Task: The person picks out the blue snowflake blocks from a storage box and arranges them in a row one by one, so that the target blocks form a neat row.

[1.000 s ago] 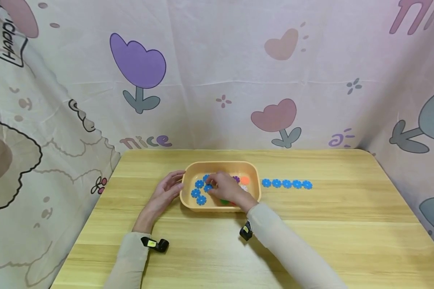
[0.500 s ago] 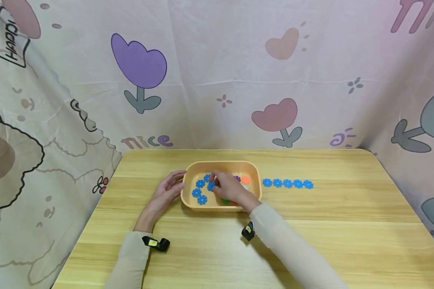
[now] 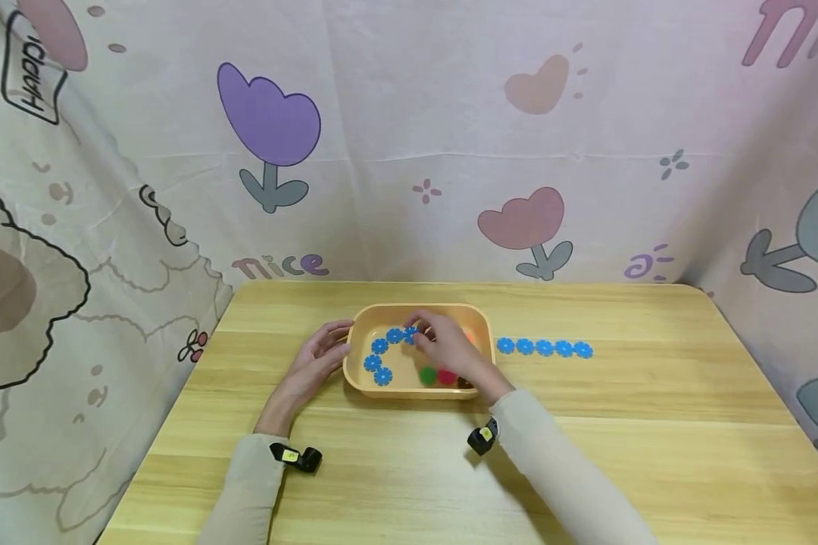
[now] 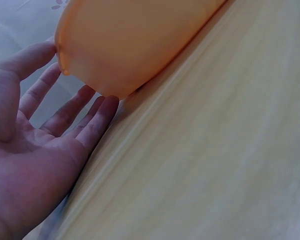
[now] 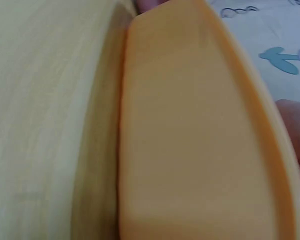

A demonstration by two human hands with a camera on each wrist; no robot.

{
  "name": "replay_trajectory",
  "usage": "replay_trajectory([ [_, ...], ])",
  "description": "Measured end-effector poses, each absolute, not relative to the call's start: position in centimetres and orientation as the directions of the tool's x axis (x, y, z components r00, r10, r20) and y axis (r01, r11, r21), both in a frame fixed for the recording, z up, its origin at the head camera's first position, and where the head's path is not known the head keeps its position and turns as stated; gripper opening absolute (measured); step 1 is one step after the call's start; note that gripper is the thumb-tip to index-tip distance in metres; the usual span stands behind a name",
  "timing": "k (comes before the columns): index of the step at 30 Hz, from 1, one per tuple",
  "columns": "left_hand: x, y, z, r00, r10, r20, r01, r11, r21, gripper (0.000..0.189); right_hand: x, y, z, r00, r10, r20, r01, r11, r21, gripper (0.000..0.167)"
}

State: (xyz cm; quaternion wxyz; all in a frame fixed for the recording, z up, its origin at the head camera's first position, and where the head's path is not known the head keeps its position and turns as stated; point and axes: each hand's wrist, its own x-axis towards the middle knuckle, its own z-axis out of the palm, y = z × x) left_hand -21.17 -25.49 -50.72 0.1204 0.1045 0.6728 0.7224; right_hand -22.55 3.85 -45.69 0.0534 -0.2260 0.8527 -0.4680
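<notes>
A peach plastic bin [image 3: 409, 393] stands on the table, holding several blue notched discs [image 3: 379, 346] in a curve at its left side. My left hand [image 3: 313, 360] touches the bin's left end. In the left wrist view its fingertips [image 4: 110, 101] rest against the outer wall, fingers loosely bent. Inside the bin, my right hand [image 3: 452, 350] pinches one blue notched disc [image 3: 411, 334] between thumb and fingers, near the far wall. The right wrist view shows mostly the bin's outer side [image 5: 195, 130], with a part of the right hand [image 5: 296, 125] beyond the rim.
A row of several blue notched discs [image 3: 544, 347] lies on the wooden table [image 3: 395, 469], right of the bin. A green disc [image 3: 427, 375], a pinkish-red disc [image 3: 446, 376] and a dark disc [image 3: 465, 383] lie at the bin's near right. A printed cloth [image 3: 382, 113] hangs behind.
The right hand has carried the blue notched disc from mid-bin back and right, to the far end of the curve of discs. The left hand stays at the bin's end.
</notes>
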Motion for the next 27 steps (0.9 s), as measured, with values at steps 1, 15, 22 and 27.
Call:
replay_trajectory([
  [1, -21.2, -25.5, -50.7, -0.949, 0.315, -0.011, -0.032, -0.065, 0.997, 0.052, -22.4, 4.1, -45.5, -0.897, -0.425, 0.119, -0.325, 0.454, -0.830, 0.024],
  [15, -21.2, -25.5, -50.9, -0.953, 0.303, -0.010, -0.032, -0.068, 0.997, 0.051, -20.9, 7.5, -43.4, -0.905, -0.369, 0.209, -0.348, 0.362, -0.865, 0.028],
  [22, -21.2, -25.6, -51.0, -0.951, 0.309, 0.004, -0.021, -0.076, 0.997, 0.051, -20.2, 9.0, -42.8, -0.911, -0.344, 0.226, -0.347, 0.345, -0.872, 0.037],
  [27, -21.1, -25.5, -50.9, -0.951, 0.310, 0.001, -0.024, -0.075, 0.997, 0.052, -19.7, 9.7, -42.8, -0.916, -0.316, 0.248, -0.363, 0.386, -0.848, 0.039],
])
